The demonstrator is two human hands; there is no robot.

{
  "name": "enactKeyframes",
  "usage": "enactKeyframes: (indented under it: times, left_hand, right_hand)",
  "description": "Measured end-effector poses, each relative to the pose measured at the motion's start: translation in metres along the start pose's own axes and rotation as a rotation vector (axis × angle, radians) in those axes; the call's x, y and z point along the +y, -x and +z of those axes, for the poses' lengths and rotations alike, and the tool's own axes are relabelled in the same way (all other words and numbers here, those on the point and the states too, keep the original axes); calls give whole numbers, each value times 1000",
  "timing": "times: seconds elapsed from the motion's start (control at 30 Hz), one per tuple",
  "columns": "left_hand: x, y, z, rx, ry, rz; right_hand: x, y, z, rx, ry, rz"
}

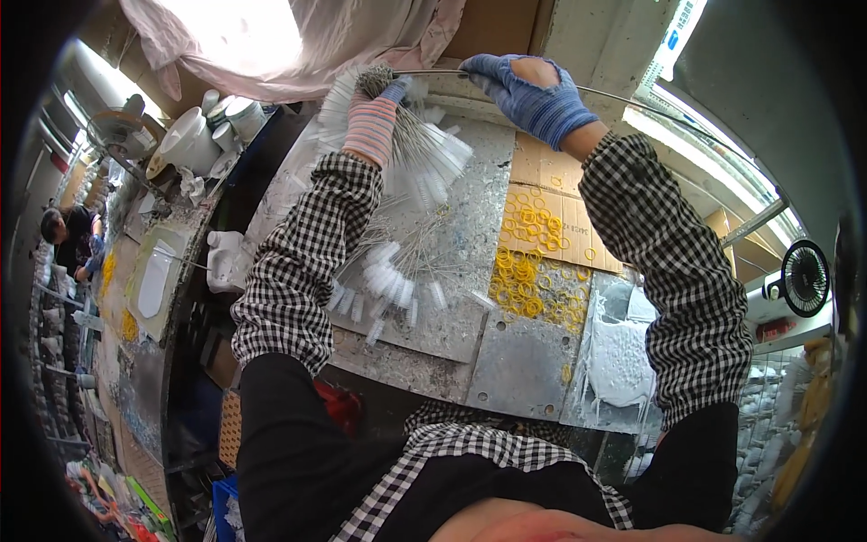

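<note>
My left hand (371,126), in a pink and grey striped glove, is closed around a thick bunch of white-bristled wire brushes (433,158) at the far side of the table. Their wire stems gather at the fist, and the bristle ends fan out to both sides. My right hand (533,98), in a blue knitted glove torn open across the back, is closed on a long thin metal rod (668,115). From the bunch the rod runs right, past my right hand. More white brushes (390,275) lie loose on the table below my left hand.
Many yellow rings (524,275) lie on cardboard (578,221) and the metal plate (519,361). A white-smeared board (621,361) is at the right, with a small black fan (804,278) beyond. White tubs (192,140) stand left. Another person (74,239) works far left.
</note>
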State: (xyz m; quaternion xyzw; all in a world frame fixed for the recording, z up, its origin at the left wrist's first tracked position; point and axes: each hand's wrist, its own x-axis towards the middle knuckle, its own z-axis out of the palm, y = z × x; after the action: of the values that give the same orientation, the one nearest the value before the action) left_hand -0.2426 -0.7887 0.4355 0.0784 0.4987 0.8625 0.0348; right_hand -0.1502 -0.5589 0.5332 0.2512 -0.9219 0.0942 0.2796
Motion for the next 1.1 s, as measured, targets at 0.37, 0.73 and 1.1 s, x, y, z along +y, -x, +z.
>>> enactKeyframes:
  times: [0.37, 0.73, 1.1]
  left_hand:
    - [-12, 33, 39, -29, -427, 536]
    - [5, 81, 29, 154, -1175, 913]
    - [6, 54, 40, 202, -1209, 900]
  right_hand:
    - [-1, 16, -19, 40, 9, -35]
    - [-19, 23, -23, 129, -104, -137]
    - [-16, 6, -20, -2, 50, 20]
